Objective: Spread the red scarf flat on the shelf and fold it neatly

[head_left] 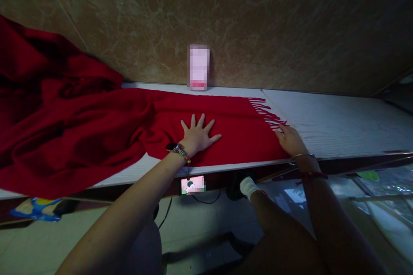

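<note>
A red scarf with a fringed end lies along a white, narrow tabletop. My left hand presses flat on its middle, fingers spread wide; a watch and a beaded bracelet sit on that wrist. At the scarf's right end, my right hand rests on the near corner of the fringe. Its fingers are stretched out and touch the tassels, with thumb and forefinger slightly apart. Left of my hands the cloth turns wrinkled, then bunches into a loose heap.
A pinkish box-like object, blurred out, stands against the brown marbled wall. The white tabletop continues to the right. Below its front edge are a lit phone-like screen, a blue plastic package and a dark cable.
</note>
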The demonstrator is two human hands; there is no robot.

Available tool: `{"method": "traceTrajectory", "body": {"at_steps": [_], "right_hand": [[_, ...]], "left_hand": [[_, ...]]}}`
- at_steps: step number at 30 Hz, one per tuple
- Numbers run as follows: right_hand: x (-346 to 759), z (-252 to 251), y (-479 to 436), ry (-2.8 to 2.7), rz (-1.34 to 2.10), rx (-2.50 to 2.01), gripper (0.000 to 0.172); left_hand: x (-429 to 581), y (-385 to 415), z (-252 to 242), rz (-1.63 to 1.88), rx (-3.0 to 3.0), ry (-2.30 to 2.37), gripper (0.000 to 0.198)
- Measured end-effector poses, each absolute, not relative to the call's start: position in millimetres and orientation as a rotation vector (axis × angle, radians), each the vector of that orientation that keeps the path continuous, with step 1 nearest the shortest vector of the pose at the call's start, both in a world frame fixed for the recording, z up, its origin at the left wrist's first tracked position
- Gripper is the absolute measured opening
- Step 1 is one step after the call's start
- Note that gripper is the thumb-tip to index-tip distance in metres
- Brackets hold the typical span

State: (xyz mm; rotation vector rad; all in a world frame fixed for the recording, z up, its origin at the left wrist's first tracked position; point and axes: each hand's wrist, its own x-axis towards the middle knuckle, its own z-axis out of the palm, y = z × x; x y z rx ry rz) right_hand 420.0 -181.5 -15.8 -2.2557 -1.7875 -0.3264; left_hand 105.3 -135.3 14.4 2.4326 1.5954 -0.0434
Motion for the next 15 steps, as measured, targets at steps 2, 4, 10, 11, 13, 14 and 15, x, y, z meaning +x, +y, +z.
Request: {"method": "traceTrajectory", "body": {"at_steps": [2,4,10,11,13,14,15], "right_hand": [[420.4,-7.8,-185.3,-1.672,-0.368,-2.292,0.043],[413.6,3.5,-190.2,-1.622,-0.388,-2.275,0.044],[385.5,22.1,-197.3,-1.96,-0.176,-2.251,0.037],[384.2,21.5,-196.9,-2.012,-0.132,-2.282,0.036],[385.2,18.7,-195.8,-2.049,-0.096,-2.352,0.036],[387.2,17.1,-195.4,-2.035,-0.104,-2.384,0.037],[389.6,15.4,-195.2,-2.007,-0.121,-2.412,0.038]], "left_hand": [[105.5,-135.2,14.0,-0.029,2.437,1.594,0.07],[105.7,-134.7,12.7,-0.021,2.438,1.597,0.07],[105.3,-134.2,10.3,-0.016,2.445,1.614,0.069],[105.3,-134.4,10.7,-0.017,2.443,1.614,0.069],[105.2,-135.0,11.9,-0.021,2.439,1.612,0.069],[105.2,-135.3,12.4,-0.021,2.437,1.609,0.068],[105.2,-135.5,12.8,-0.022,2.435,1.606,0.068]]}}
